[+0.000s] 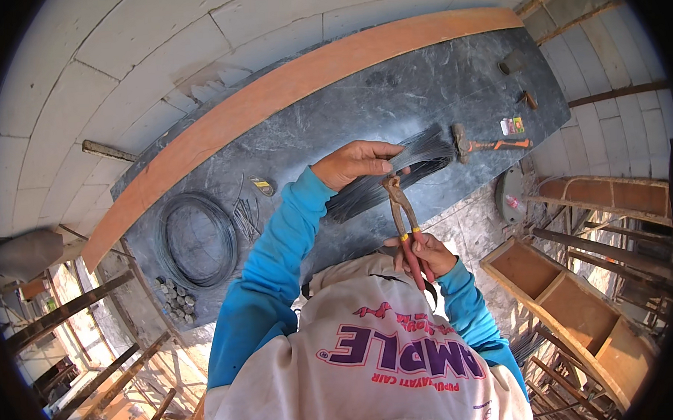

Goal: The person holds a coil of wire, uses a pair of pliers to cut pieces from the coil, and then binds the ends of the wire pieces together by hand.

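Note:
My left hand [355, 164] has its thumb and fingers closed around a bundle of thin dark wires [422, 148], whose ends fan out to the right. More straight wires [351, 200] lie on the dark tabletop below and beside that hand. In my right hand [433, 254] is a pair of pincers [398, 206] with red handles and a rusty metal head. Its jaws point up, close to the left fingertips and the wire bundle; whether they touch the wire I cannot tell.
On the dark table [289, 148] lie a wire coil [195, 240], grey blocks [177, 299], a tape measure [261, 185], short wires [245, 218], a hammer [491, 145] and a small packet [511, 126]. A long wooden board [272, 100] runs along the far edge. Wooden frames [574, 312] stand right.

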A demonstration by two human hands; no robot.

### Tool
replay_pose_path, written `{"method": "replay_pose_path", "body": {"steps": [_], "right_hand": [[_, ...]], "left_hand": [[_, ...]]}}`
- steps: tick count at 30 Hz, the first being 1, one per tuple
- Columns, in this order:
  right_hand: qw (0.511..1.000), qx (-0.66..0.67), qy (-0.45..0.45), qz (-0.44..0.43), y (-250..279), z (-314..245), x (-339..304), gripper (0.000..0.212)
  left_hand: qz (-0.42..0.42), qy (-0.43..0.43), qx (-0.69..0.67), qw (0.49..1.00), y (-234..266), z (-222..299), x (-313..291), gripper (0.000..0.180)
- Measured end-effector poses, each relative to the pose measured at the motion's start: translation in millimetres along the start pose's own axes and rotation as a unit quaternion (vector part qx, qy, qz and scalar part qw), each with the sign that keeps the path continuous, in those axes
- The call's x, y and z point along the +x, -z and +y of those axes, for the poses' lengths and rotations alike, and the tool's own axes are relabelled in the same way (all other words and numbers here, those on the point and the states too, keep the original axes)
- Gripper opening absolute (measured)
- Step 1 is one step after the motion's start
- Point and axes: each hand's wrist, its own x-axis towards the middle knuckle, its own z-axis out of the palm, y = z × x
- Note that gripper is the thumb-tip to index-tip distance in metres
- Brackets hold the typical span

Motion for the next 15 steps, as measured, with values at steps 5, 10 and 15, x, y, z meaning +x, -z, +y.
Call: {"method": "replay_pose_path", "body": {"steps": [5,10,15], "right_hand": [[0.920,-0.290,0.151,0.216,-31.9,-17.6,-2.7,0.044],[0.992,-0.017,0.124,0.013,-7.1,-2.6,-2.4,0.055],[0.962,0.240,0.028,-0.130,2.8,12.4,-2.3,0.076]], "left_hand": [[0.012,-0.008,-0.027,1.000,0.0,0.1,0.3,0.053],[0.011,-0.024,-0.016,1.000,-6.0,3.1,4.4,0.051],[-0.015,-0.017,0.003,1.000,-10.4,-3.3,8.0,0.051]]}}
